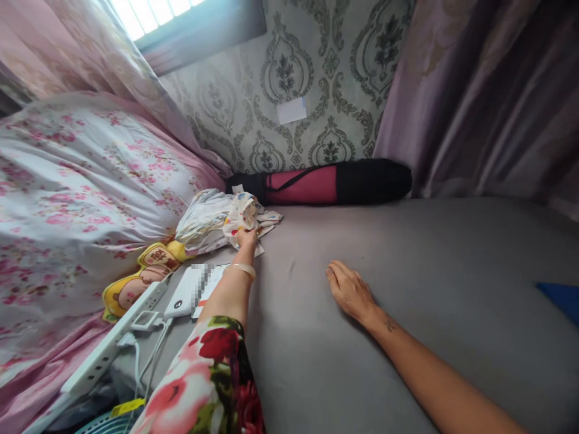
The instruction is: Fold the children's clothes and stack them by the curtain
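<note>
Far out in front, my left hand [246, 237] is closed on a white garment with small coloured prints [239, 212], bunched up at the edge of a pile of pale clothes [205, 218]. A pale bangle circles the left wrist, and a floral sleeve covers the upper arm. My right hand [349, 290] is over the grey sheet [307, 337], palm down and holding nothing. Its fingers are loosely bent and partly hidden behind the back of the hand; I cannot tell whether they press on the sheet.
A black and dark pink long bag [303, 185] lies along the wall. At left are a white power strip [113, 340] with cables, a white device [186, 292], a yellow plush toy [136, 283] and floral bedding [81, 181]. Something blue [561, 298] shows at right.
</note>
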Action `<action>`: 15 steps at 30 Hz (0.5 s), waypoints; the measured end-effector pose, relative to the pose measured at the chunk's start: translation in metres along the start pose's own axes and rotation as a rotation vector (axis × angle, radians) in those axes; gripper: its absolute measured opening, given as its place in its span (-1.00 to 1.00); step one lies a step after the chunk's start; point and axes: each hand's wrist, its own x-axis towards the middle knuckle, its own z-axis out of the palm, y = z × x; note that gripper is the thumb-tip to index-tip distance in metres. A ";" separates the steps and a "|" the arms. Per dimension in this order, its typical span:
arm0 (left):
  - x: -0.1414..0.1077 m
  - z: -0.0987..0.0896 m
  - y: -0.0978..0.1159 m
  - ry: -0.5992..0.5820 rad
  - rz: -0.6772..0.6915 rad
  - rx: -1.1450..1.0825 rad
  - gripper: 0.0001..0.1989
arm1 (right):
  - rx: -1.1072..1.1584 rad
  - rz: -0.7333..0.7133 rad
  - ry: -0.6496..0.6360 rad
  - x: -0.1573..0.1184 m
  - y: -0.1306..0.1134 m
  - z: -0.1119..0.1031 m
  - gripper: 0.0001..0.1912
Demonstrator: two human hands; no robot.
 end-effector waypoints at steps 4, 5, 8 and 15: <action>0.001 -0.005 0.007 0.028 -0.018 -0.038 -0.88 | 0.009 -0.006 0.008 0.000 0.000 -0.001 -0.54; 0.001 -0.006 0.010 0.048 -0.019 -0.051 -0.90 | 0.011 -0.012 0.010 0.000 0.000 -0.001 -0.54; 0.004 -0.010 0.022 0.120 -0.004 -0.104 -0.91 | 0.010 -0.018 0.017 0.000 0.001 -0.001 -0.57; 0.001 -0.027 0.059 0.107 0.253 -0.266 -0.86 | 0.027 0.000 0.008 -0.001 -0.004 -0.008 -0.60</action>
